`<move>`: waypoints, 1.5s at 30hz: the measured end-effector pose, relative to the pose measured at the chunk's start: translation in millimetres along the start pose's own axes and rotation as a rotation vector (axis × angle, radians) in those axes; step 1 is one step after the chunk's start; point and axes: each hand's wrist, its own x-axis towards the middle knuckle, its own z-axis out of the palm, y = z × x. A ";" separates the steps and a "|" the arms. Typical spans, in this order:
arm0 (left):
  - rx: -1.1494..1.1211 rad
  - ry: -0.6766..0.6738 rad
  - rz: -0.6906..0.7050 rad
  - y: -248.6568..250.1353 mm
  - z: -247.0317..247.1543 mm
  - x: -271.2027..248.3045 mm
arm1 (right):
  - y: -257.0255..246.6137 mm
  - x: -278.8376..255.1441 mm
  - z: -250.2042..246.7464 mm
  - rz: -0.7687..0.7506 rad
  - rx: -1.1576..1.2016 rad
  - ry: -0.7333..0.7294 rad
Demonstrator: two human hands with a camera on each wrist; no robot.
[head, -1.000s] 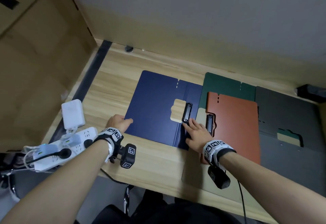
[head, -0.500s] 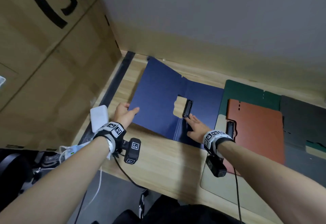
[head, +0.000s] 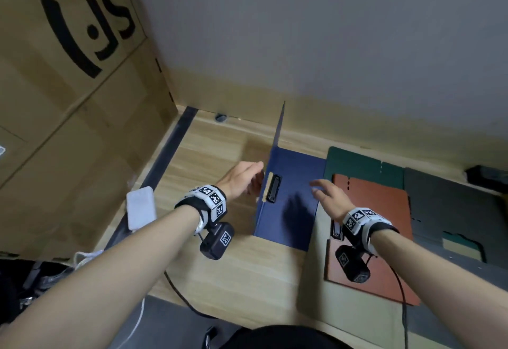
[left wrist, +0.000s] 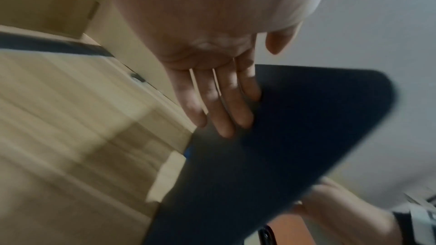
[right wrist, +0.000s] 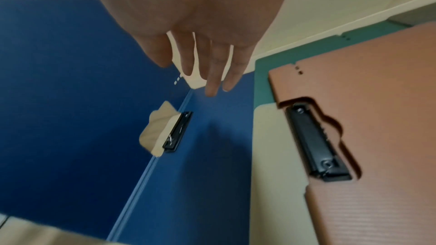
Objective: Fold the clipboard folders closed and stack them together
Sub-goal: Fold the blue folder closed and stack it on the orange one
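A blue clipboard folder (head: 297,200) lies on the wooden desk (head: 214,260) with its left cover (head: 279,129) raised upright, edge-on to the head view. My left hand (head: 242,178) pushes the cover's outer side (left wrist: 295,137) with straight fingers (left wrist: 224,103). Above the folder's right part my right hand (head: 327,197) hovers with fingers (right wrist: 212,74) spread, holding nothing. A black clip (right wrist: 177,131) sits by the spine. To the right a closed orange-brown folder (head: 376,227) lies on a green one (head: 357,162), beside an open dark grey one (head: 453,211).
A big cardboard box (head: 68,74) walls off the left side. A white charger (head: 140,207) and cables lie at the desk's left edge. The wall runs close behind the folders. A black object (head: 486,175) sits at the far right.
The blue folder's left cover has swung up from flat to upright under my left hand. My right hand has lifted off the folder near the clip and shifted right.
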 end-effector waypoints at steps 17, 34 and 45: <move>0.674 0.086 -0.347 -124.5 60.9 36.5 | 45.5 -12.3 -3.4 0.129 0.035 0.067; -0.087 0.259 -0.689 -171.2 6.1 -7.6 | 32.3 17.2 81.7 0.261 -0.002 -0.201; -0.089 0.128 -0.384 -198.8 15.8 24.1 | 42.9 -13.4 42.4 0.219 0.190 -0.073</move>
